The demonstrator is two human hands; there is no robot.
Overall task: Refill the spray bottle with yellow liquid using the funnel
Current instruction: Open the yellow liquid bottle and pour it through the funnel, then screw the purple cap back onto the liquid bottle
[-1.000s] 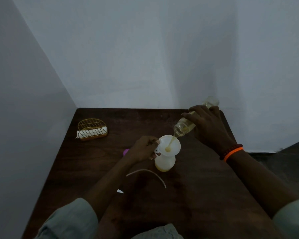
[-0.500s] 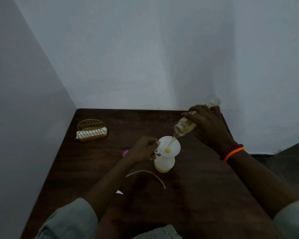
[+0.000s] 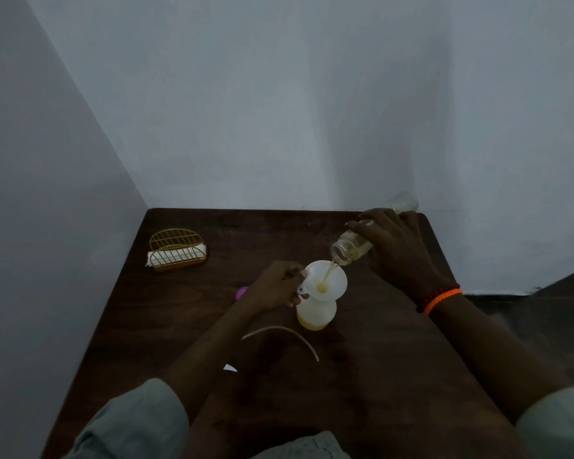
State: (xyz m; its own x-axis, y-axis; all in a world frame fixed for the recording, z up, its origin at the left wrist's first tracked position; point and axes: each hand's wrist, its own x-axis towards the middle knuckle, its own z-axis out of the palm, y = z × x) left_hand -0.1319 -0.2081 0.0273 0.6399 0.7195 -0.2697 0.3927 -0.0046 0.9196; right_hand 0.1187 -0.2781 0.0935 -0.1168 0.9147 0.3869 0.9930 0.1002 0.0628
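Note:
A white spray bottle body (image 3: 316, 313) stands open-topped on the dark wooden table (image 3: 362, 376), with a little yellow liquid at its bottom. A white funnel (image 3: 337, 283) sits in its neck. My left hand (image 3: 275, 286) grips the funnel's tab at its left rim. My right hand (image 3: 395, 250) holds a clear bottle (image 3: 350, 249) tilted mouth-down over the funnel. A thin yellow stream runs from that mouth into the funnel's centre.
A curved white dip tube (image 3: 284, 336) lies just in front of the spray bottle. A purple part (image 3: 241, 292) peeks out behind my left hand. A gold wire holder with white napkins (image 3: 178, 250) stands at the back left. Walls close off the back and left.
The pour continues with both hands in nearly the same place. The clear bottle is tipped slightly steeper than a second ago.

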